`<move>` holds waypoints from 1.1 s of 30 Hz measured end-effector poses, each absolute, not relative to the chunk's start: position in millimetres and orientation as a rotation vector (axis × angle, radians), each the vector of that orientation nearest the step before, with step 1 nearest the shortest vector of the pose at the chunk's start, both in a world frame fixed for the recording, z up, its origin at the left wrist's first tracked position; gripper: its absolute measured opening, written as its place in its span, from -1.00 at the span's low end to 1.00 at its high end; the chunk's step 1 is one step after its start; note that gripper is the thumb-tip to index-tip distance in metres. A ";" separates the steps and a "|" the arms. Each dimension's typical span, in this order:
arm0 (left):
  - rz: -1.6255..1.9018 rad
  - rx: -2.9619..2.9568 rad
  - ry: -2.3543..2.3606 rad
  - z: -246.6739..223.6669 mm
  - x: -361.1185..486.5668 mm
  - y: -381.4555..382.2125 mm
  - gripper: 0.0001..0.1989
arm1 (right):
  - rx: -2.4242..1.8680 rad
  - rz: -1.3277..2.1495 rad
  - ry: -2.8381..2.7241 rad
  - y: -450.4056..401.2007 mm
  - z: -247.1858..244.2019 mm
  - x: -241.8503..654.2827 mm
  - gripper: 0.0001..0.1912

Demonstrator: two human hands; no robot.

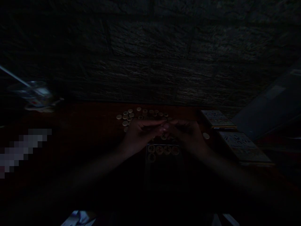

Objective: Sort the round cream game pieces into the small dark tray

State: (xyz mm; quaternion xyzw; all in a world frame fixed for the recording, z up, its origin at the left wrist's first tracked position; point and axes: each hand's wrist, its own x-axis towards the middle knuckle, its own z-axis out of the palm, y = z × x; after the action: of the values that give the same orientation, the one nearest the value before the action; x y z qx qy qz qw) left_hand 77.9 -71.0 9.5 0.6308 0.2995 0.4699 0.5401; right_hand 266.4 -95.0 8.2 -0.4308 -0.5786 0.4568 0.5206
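Note:
My left hand [143, 131] and my right hand [185, 131] meet above the table, thumbs and fingertips pinched together. Whatever is between the fingertips is too dark and small to make out. Behind and below the fingers lie several loose round xiangqi pieces [125, 123], some with dark characters facing up. Nearer to me is a shallow clear-edged box [146, 169]. Along its far edge sits a row of xiangqi pieces [159, 149], with one more piece [151, 157] in a second row at the left.
A single pale piece [206, 136] lies right of my hand, beside two flat printed boxes [244, 146]. A clear cup with a straw [39, 94] stands at the left. The brown table [94, 125] meets a rough block wall [150, 62]. The light is very dim.

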 end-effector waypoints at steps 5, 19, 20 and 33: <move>1.105 1.371 0.759 9.4 78.7 -69.2 -0.78 | -1.060 1.055 -1.414 -94.8 7.0 266.8 -0.77; 1.072 1.372 0.768 17.1 78.6 -71.9 -0.76 | -1.012 0.332 -1.804 -102.0 10.0 272.6 -0.73; 1.072 1.372 0.770 17.5 78.9 -72.6 -0.77 | -1.019 0.292 -1.826 -102.2 11.0 273.1 -0.74; 1.052 1.316 0.726 12.9 80.0 -72.0 -0.80 | -1.051 0.395 -1.797 -107.2 7.8 273.4 -0.75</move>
State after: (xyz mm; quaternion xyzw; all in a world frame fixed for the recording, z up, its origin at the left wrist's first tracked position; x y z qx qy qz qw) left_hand 80.0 -72.0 12.9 0.5696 0.3143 0.4551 0.6080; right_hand 273.4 -107.2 7.8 -0.4327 -0.7395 0.1624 0.4893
